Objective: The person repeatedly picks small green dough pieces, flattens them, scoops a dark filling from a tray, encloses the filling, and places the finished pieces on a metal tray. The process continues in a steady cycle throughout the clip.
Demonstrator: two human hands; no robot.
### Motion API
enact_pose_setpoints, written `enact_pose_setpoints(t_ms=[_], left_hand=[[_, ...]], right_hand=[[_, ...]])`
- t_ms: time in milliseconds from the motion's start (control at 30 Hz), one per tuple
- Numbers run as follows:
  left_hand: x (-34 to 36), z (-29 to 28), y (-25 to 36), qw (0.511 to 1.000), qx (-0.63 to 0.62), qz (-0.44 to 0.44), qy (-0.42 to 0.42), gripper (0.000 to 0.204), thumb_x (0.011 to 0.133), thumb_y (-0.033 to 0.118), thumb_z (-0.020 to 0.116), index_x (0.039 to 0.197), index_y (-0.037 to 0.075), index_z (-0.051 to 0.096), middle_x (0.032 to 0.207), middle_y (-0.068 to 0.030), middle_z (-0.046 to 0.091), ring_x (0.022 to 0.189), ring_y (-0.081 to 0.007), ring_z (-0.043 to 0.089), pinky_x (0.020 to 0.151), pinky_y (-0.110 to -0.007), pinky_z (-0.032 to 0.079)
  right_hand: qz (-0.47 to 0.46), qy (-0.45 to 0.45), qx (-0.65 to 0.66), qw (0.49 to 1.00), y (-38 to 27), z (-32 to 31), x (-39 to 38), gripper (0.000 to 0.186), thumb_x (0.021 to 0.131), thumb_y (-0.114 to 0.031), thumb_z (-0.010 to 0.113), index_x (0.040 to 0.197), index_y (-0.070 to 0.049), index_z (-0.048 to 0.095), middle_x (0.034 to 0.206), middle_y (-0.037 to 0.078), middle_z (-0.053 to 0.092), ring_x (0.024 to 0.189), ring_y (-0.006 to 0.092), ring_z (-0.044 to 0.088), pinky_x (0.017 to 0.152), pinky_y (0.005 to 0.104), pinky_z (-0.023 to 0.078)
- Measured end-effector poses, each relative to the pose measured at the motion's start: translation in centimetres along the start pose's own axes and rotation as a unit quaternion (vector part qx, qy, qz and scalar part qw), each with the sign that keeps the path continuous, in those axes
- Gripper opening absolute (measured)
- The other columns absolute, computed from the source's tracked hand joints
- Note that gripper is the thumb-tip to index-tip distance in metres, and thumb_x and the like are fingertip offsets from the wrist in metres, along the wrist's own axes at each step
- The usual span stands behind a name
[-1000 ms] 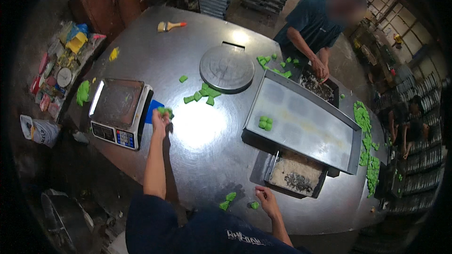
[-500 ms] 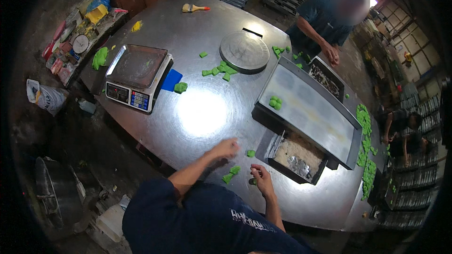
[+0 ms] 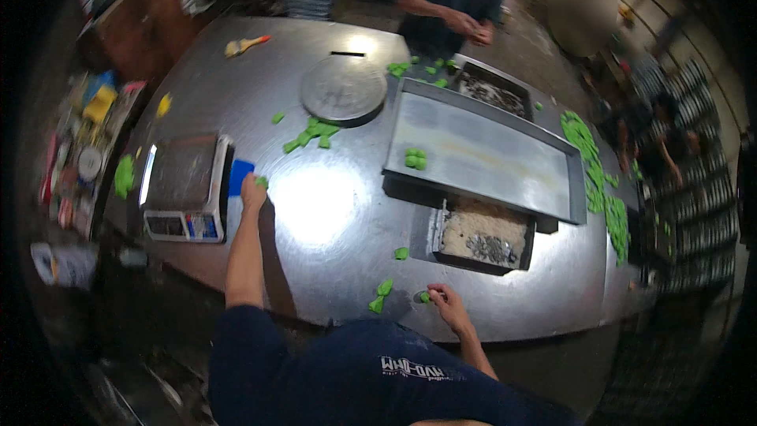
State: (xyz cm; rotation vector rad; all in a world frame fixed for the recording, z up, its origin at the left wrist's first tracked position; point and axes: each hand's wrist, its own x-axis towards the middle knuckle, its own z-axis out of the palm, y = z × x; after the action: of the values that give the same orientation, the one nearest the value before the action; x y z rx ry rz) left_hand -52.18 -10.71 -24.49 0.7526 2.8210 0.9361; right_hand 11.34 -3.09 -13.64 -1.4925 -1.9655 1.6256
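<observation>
We list: one left hand at one green lump; one right hand beside a second lump; whether fingers grip, we cannot tell; one scale.

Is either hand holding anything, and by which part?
Can't tell: the left hand partly covers a green lump; the right hand is at the right edge of a green piece. Neither grip shows.
</observation>
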Motion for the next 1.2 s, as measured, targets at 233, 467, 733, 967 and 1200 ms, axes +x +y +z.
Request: enact_pose_setpoints(t_ms=[233,467,733,967,1200], left_hand=[[-17.7,-2.3,15.3,0.775,-0.473,-0.074,-0.413,0.039,0.1,0.032,0.057,0.131,0.009,0.062,0.111,-0.002,0.068,0.099,-0.0132,0.062,0.08,-0.029,0.052],[-27.0,-5.6,24.6,0.673,-0.479,0.019,-0.563,0.05,0.096,0.007,0.055,0.145,0.0,0.048,0.135,-0.0127,0.058,0.114,-0.0176,0.06,0.098,-0.03,0.049],[-27.9,-5.2,27.8,0.71,-0.426,0.038,-0.559,0.039,0.098,0.018,0.058,0.134,0.002,0.059,0.117,-0.011,0.066,0.104,-0.0156,0.061,0.093,-0.029,0.047],[-30.2,-4.1,28.1,0.822,-0.364,0.056,-0.435,0.029,0.099,0.026,0.064,0.117,0.004,0.066,0.099,-0.0063,0.068,0.092,-0.0146,0.061,0.083,-0.03,0.05],[-25.8,-3.9,22.8,0.85,-0.404,0.036,-0.335,0.041,0.107,0.038,0.049,0.136,0.01,0.052,0.102,-0.0064,0.062,0.094,-0.0137,0.063,0.072,-0.029,0.055]], right_hand=[[0.01,-0.067,0.133,0.989,-7.1,3.8,4.8,0.041,0.105,-0.035,0.054,0.128,-0.002,0.062,0.11,0.005,0.068,0.099,0.0138,0.062,0.088,0.0296,0.05],[-0.027,-0.026,0.167,0.985,-10.2,3.7,5.5,0.041,0.101,-0.022,0.064,0.135,-0.002,0.052,0.119,0.007,0.064,0.104,0.0133,0.061,0.09,0.0298,0.052],[-0.034,-0.038,0.415,0.908,-10.1,1.6,0.8,0.039,0.099,-0.014,0.065,0.133,-0.002,0.052,0.122,0.006,0.06,0.109,0.0139,0.06,0.097,0.0307,0.05],[-0.112,0.073,0.173,0.976,-7.8,0.2,0.0,0.039,0.092,0.0,0.057,0.131,-0.002,0.059,0.125,0.007,0.062,0.108,0.0124,0.06,0.094,0.0282,0.048],[-0.066,0.129,0.238,0.96,-5.9,-1.4,-1.3,0.036,0.095,-0.004,0.052,0.129,-0.006,0.064,0.111,0.006,0.056,0.093,0.0155,0.062,0.087,0.0306,0.052]])
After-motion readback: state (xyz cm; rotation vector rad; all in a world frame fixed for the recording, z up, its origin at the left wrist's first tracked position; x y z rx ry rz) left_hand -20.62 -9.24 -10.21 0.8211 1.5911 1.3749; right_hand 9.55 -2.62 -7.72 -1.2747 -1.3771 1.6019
